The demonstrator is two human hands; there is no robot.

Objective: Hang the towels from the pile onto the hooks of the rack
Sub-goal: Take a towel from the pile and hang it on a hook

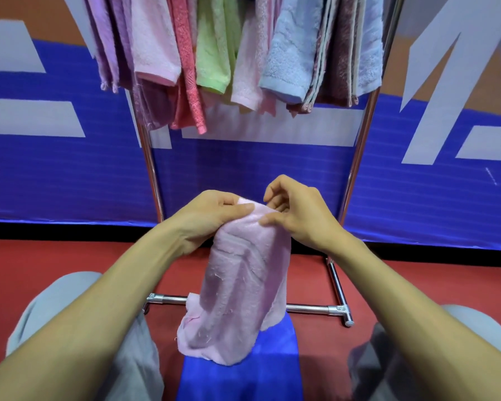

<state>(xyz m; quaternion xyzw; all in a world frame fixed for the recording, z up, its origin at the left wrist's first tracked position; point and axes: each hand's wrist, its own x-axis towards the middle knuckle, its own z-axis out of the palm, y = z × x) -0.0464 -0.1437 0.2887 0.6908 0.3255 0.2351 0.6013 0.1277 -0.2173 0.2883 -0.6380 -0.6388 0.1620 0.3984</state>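
Note:
A pale pink towel (pixel 240 287) hangs in front of me, held by its top edge. My left hand (pixel 211 215) grips the upper left corner, thumb laid across the cloth. My right hand (pixel 295 212) pinches the top edge from the right, between thumb and curled fingers. The towel's lower end drapes over a blue surface (pixel 243 374) between my knees. Above, the chrome rack (pixel 356 157) carries several hung towels: purple (pixel 104 39), light pink (pixel 154 39), coral (pixel 188 68), green (pixel 214 44), light blue (pixel 292 50) and maroon (pixel 344 53). The hooks are out of view above the frame.
The rack's base bar (pixel 310 308) lies on the red floor (pixel 41 261) just beyond the towel. A blue, orange and grey banner wall (pixel 55 175) stands close behind the rack. My knees in grey trousers (pixel 61 302) flank the blue surface.

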